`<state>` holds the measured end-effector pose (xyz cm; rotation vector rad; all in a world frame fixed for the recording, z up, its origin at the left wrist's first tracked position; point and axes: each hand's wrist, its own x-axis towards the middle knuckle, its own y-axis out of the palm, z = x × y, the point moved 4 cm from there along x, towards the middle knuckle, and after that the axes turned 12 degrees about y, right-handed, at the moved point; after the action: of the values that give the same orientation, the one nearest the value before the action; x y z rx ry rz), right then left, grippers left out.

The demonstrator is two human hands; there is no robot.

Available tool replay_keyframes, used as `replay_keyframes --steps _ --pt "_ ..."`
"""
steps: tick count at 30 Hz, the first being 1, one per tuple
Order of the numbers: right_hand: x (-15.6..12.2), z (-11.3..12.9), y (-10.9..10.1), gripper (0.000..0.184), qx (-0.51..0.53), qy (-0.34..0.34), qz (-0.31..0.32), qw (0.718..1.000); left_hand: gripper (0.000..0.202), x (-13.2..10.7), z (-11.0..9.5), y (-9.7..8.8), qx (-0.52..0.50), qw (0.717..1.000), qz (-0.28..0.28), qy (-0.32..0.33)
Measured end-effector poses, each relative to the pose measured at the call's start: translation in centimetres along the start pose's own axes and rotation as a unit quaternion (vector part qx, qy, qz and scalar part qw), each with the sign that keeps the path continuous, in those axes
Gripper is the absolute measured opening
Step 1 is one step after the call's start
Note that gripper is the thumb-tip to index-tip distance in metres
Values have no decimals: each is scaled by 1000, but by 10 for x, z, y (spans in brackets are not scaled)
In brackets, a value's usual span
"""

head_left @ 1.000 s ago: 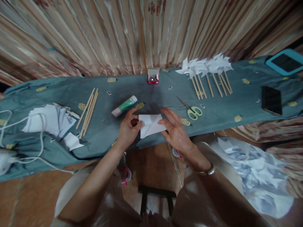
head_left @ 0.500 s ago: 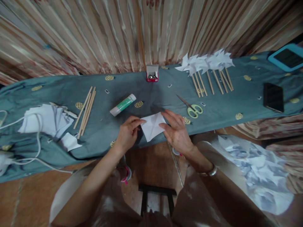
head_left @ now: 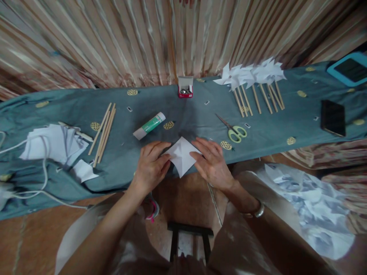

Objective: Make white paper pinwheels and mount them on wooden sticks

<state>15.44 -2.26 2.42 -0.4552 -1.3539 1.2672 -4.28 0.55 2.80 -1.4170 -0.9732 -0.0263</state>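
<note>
A white square of paper [head_left: 182, 157] with creases lies between my hands at the table's near edge, turned so a corner points toward me. My left hand [head_left: 151, 164] pinches its left corner between thumb and fingers. On the opposite corner, my right hand [head_left: 211, 160] grips with the thumb on top and the fingers behind. Beyond the paper to the left lies a green and white glue stick [head_left: 149, 125]. Scissors [head_left: 235, 133] with light green handles rest to the right. A small red box [head_left: 185, 88] of shiny metal pieces stands open behind.
Wooden sticks [head_left: 103, 133] and a stack of white paper [head_left: 54, 144] lie left, with a white cable [head_left: 45, 172] across. Paper pinwheels [head_left: 252, 74] on sticks are at the back right, near a phone [head_left: 333, 117] and a blue-framed device [head_left: 350, 69]. A bag of pinwheels [head_left: 315, 208] sits lower right.
The paper has been turned so that its corners now point left, right, toward me and away. My left hand has shifted its hold to the left corner; my right hand stays on the right.
</note>
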Motion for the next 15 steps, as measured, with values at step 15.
replay_keyframes --steps 15 --pt "-2 -11 9 27 213 131 109 962 18 -9 -5 11 -177 983 15 -49"
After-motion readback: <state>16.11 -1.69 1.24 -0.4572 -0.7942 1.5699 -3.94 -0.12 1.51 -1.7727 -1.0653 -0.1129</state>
